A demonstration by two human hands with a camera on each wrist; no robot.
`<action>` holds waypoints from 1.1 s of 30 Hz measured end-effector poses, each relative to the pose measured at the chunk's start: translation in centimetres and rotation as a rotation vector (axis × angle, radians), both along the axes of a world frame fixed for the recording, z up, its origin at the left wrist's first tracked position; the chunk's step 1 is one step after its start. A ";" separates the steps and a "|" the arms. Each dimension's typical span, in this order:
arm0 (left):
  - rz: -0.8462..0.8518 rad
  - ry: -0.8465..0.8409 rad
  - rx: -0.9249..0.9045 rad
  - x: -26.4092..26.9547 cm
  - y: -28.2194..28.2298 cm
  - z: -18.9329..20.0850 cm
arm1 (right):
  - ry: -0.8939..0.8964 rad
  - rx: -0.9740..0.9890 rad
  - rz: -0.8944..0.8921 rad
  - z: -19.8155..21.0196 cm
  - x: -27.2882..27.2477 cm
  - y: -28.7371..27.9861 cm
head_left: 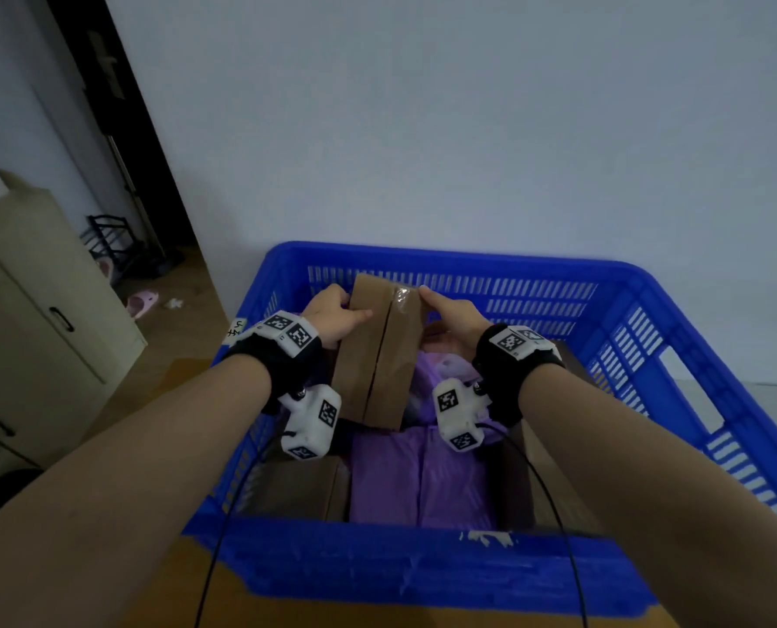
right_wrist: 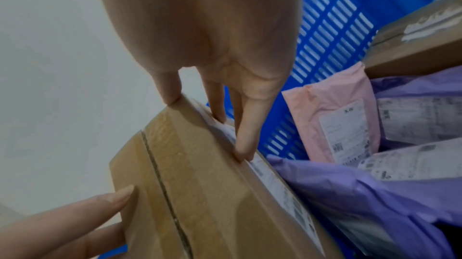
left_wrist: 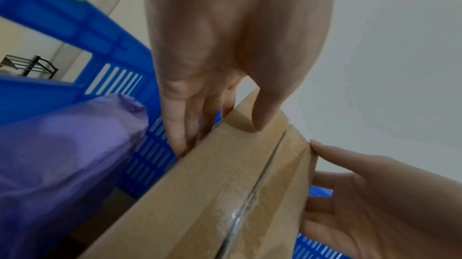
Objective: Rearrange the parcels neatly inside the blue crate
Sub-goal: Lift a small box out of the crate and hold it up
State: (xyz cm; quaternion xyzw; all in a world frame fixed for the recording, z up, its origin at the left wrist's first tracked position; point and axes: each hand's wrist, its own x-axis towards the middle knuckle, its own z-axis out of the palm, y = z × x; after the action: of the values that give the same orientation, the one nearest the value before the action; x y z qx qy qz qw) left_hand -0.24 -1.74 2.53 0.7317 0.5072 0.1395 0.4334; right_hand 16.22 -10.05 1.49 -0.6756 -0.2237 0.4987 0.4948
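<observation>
Head view: left hand (head_left: 332, 317) and right hand (head_left: 452, 321) hide box (head_left: 380, 355) sides.

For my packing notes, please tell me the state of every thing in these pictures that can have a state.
Cardboard box: taped shut, held over the crate.
Left hand: grips the box's left side.
Right hand: grips the box's right side.
Blue crate: open-topped, holds parcels.
Purple bags: lying in the crate.
Pink bag: leaning by the crate wall, label facing out.
Cabinet: doors closed.
</observation>
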 end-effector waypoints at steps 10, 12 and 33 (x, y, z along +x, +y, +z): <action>-0.146 -0.127 0.183 -0.9 -4.2 5.4 | -0.068 0.160 -0.090 6.4 -0.5 -4.5; -0.153 -0.108 0.233 -0.8 -5.3 5.7 | -0.098 0.187 -0.075 7.3 -0.8 -5.6; 0.062 0.262 0.560 2.7 -15.9 8.3 | 0.022 0.342 -0.057 10.9 -1.8 -13.6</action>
State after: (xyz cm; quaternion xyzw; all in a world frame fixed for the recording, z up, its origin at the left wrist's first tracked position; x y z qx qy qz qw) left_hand 2.42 -17.60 10.78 0.8185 0.5228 0.1915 0.1415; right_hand 14.43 -23.69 12.43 -0.5821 -0.2808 0.4463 0.6190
